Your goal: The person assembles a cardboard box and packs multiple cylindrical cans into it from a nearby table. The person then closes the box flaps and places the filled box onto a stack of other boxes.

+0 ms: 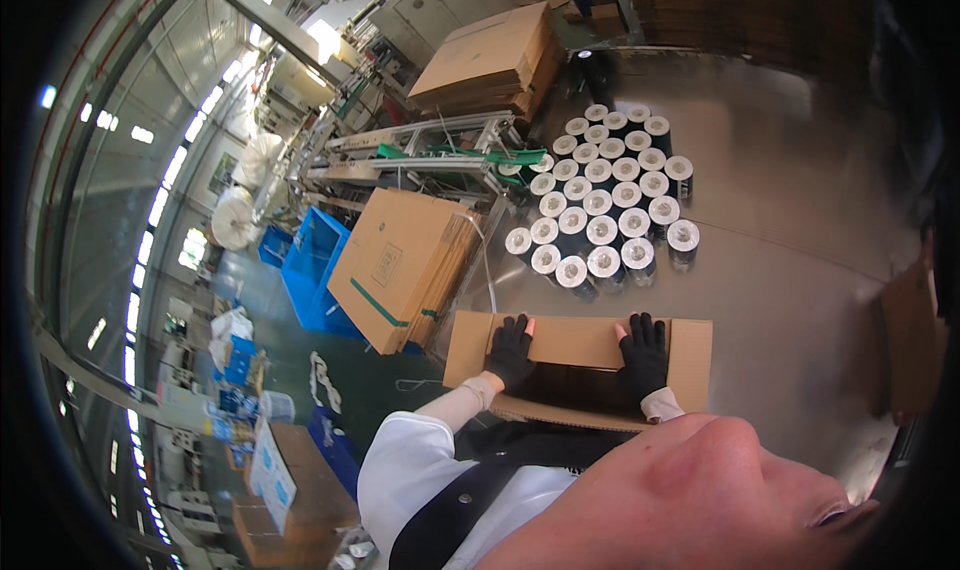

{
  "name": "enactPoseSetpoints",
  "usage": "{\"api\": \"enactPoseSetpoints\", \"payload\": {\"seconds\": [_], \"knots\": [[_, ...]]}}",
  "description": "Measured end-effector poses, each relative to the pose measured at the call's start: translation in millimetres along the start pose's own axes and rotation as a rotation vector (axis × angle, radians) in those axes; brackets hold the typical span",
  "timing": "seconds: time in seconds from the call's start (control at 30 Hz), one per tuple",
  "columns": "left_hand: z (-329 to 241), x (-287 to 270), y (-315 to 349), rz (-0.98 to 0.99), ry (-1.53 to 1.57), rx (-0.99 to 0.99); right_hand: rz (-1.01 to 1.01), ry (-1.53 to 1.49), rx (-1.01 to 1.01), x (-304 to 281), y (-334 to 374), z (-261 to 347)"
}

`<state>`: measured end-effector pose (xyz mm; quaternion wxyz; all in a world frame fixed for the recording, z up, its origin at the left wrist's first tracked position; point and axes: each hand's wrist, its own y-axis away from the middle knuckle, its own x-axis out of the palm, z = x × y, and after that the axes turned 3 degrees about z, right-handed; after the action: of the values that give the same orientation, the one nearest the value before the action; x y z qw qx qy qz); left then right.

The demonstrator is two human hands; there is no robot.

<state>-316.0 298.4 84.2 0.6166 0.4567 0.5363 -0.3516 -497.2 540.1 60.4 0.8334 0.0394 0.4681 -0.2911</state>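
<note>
An open cardboard box (577, 342) stands on the metal table in front of me, its flaps up and its inside dark. My left hand (511, 354), in a black glove with a bare thumb tip, lies over the left part of the box's far flap, fingers stretched out. On the right part of that flap rests my right hand (643, 356), gloved alike, its fingers also extended. Neither hand has anything else in it. Just beyond the box, a group of upright wrapped rolls (602, 231) with white round tops and dark sides stands close together.
A stack of flat cardboard (400, 260) leans to the left of the box; another stack (485, 60) lies farther back. Between them a conveyor (430, 150) ends beside the rolls. Blue bins (315, 270) stand at left. The metal table (790, 190) stretches right toward more cardboard (908, 330).
</note>
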Motion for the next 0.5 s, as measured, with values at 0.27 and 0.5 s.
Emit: {"api": "enactPoseSetpoints", "payload": {"seconds": [0.27, 0.5], "knots": [[34.5, -1.6, 15.0, -0.137, 0.081, 0.265, 0.222, 0.173, -0.01, -16.9, 7.2, 15.0], [86.9, 10.6, 6.5, -0.086, 0.193, 0.351, 0.353, 0.15, 0.005, -25.9, -0.6, 34.8]]}}
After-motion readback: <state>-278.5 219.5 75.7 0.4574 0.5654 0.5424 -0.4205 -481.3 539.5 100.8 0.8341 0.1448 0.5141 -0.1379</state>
